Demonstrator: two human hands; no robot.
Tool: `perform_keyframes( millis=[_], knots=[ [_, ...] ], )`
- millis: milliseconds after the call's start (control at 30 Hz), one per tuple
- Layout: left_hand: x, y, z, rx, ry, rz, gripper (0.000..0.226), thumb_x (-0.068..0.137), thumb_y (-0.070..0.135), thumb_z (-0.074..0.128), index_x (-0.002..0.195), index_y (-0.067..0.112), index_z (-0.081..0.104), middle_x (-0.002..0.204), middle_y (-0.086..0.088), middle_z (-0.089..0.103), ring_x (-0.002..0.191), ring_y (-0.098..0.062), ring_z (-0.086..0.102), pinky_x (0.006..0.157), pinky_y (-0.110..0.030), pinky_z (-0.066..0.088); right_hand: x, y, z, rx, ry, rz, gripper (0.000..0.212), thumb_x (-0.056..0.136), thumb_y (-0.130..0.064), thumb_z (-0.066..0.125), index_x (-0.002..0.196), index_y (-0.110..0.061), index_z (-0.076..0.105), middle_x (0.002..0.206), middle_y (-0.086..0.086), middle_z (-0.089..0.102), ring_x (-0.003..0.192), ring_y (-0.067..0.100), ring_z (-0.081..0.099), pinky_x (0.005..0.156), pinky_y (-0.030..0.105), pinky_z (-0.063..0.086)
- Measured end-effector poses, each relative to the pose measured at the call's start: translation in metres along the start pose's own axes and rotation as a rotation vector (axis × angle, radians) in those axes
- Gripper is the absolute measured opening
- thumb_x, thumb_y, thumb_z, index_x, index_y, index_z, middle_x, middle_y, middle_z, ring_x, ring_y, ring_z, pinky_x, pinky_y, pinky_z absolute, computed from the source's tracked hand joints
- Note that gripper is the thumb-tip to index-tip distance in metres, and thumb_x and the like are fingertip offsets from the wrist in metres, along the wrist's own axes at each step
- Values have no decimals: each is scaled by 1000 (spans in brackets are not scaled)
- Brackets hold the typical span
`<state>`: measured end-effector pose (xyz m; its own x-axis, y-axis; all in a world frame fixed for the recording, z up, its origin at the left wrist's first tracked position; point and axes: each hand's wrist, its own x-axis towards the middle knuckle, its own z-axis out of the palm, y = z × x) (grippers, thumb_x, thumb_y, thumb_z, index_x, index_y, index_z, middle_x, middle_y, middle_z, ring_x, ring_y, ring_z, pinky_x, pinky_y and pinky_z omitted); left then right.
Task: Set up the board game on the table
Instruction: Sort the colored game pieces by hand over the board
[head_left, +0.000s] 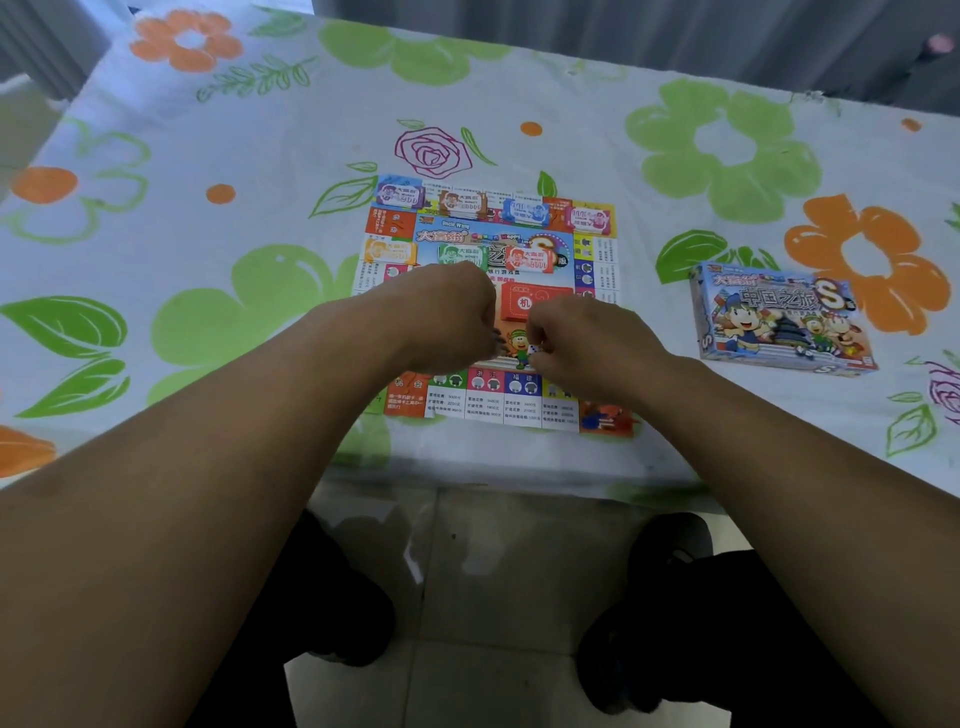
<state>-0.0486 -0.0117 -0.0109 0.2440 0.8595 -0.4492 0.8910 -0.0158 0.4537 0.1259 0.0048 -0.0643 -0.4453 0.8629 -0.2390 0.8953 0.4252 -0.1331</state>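
Item: square paper game board (511, 397), printed in many colours with bordered property spaces. It lies flat on the bench (675, 171), directly under both hands.

Bench cover: pale cloth with green and orange flower print.

Left hand (452, 322): fingers curled inward, knuckles up, over the board's middle. Whether it holds anything cannot be told.

Right hand (576, 343): fingers curled likewise, just beside the left hand, fingertips almost meeting it. A small white dotted cube (534, 350) shows at its fingertips; whether it is gripped cannot be told.

Beyond the hands, along the board's far edge, left to right:
- purple play-money stack (399, 193)
- brown play-money stack (461, 203)
- blue play-money stack (525, 212)
- pink play-money stack (589, 218)

Beyond and left of the left hand: orange play-money stack (389, 250).

Just beyond the hands, on the board's centre: green play-money stack (457, 254), red play-money stack (531, 260), and an orange-red card deck (540, 299) touching the gap between the knuckles.

Well to the right of the right hand, off the board: rectangular cardboard game box (779, 319) with cartoon figures, lying flat on the cloth.
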Motion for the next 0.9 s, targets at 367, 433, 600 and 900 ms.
perform_keyframes(
  millis=[367,433,600,900],
  knots=[
    [3,1,-5,-14,-19,-23,20,94,31,66,106,14,69,102,-2,68,91,-21,63,74,-32,47,12,16,-21,59,57,59,9,95,-27,58,96,-18,61,97,0,62,87,23,59,74,36,51],
    [4,1,-5,-21,-15,-17,18,94,30,67,101,14,68,100,-1,68,86,-19,62,72,-30,46,18,28,-29,84,82,97,9,93,-25,60,96,-17,63,97,1,62,88,24,59,74,37,49],
    [13,11,-7,-17,17,-8,16,94,29,66,102,15,67,99,-1,68,85,-18,63,62,-28,44,35,56,-34,113,108,157,7,91,-22,62,94,-17,66,99,2,64,89,25,60,75,40,52],
    [26,28,-9,37,36,15,26,94,35,65,104,11,69,106,-5,64,94,-22,63,77,-35,52,62,86,-26,150,137,193,6,89,-19,64,95,-16,66,107,3,64,93,26,60,79,40,52]
  ],
)
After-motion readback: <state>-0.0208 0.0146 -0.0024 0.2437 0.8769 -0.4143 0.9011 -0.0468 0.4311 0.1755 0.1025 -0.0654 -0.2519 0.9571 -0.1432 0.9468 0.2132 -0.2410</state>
